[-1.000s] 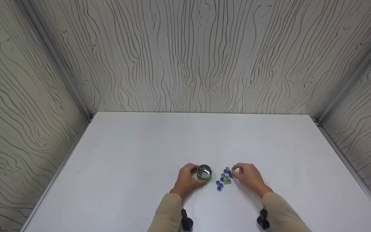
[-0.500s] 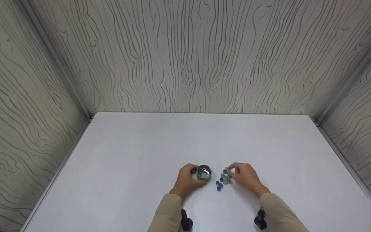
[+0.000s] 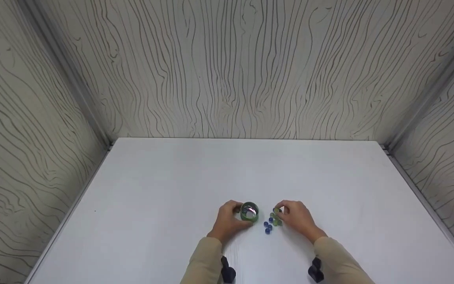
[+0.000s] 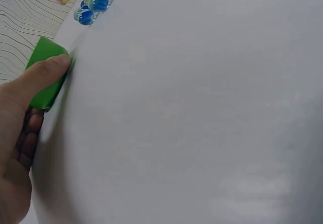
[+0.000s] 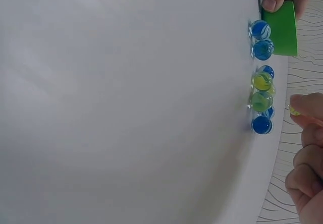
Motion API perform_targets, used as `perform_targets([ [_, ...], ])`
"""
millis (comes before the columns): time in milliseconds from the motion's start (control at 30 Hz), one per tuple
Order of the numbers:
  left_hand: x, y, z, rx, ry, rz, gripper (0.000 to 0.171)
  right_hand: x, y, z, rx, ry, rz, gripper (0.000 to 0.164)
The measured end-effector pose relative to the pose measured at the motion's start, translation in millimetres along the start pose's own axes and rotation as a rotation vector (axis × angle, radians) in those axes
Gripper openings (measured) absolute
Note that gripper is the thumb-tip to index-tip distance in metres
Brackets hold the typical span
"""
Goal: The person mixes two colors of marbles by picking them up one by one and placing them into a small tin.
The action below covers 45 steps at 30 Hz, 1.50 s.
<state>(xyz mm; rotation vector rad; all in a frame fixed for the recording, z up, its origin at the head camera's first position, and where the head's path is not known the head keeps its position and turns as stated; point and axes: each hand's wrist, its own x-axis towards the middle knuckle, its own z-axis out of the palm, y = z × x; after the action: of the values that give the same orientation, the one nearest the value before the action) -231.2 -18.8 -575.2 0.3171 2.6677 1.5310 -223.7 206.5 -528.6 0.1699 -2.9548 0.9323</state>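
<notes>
White table (image 3: pixel 164 177), green container (image 5: pixel 283 31), left hand (image 3: pixel 227 223) gripping; marble (image 5: pixel 293 111) — right hand (image 3: pixel 299 217) pinching

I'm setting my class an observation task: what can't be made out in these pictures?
Inside of the green cylinder: head view, small and glary; wrist views, behind its wall.
Number of marbles: head view, the right hand covers some; right wrist view, they overlap.
Most of that hand: left wrist view, cut off by top edge.

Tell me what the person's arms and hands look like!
The left sleeve and right sleeve are long, plain and tan. Beside each is a small, black, lumpy gadget. The left hand and right hand wear no gloves.
</notes>
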Motion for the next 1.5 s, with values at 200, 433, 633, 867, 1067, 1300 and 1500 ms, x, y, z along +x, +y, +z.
perform_targets([
  [200, -0.2, -0.8, 0.2, -0.005, 0.005, 0.015, 0.052, -1.2, -4.5, 1.6, 0.005, 0.006, -0.027, 0.012],
  [433, -0.9, -1.0, -0.5, 0.002, 0.004, 0.017, 0.052, -1.0, -8.8, 3.7, 0.019, -0.012, 0.015, 0.012],
  [633, -1.4, -0.1, -0.8, 0.006, 0.004, 0.031, 0.053, -0.2, -11.2, 5.8, 0.015, -0.013, -0.022, 0.011],
  [867, -1.2, -1.3, 0.1, 0.018, 0.014, 0.029, 0.054, 0.5, -16.2, 7.6, -0.014, -0.009, -0.045, 0.010],
  [1067, -0.7, -2.5, -0.7, 0.023, 0.010, 0.038, 0.053, 0.1, -21.6, 8.3, -0.031, -0.021, -0.020, 0.011],
  [1300, 0.1, -0.9, -1.5, 0.024, 0.007, 0.047, 0.053, 1.5, -28.0, 7.7, -0.045, -0.037, 0.007, 0.014],
  [1500, 0.9, -1.8, -0.8, 0.020, 0.012, 0.064, 0.052, 2.5, -30.6, 10.4, -0.046, -0.035, -0.019, 0.014],
])
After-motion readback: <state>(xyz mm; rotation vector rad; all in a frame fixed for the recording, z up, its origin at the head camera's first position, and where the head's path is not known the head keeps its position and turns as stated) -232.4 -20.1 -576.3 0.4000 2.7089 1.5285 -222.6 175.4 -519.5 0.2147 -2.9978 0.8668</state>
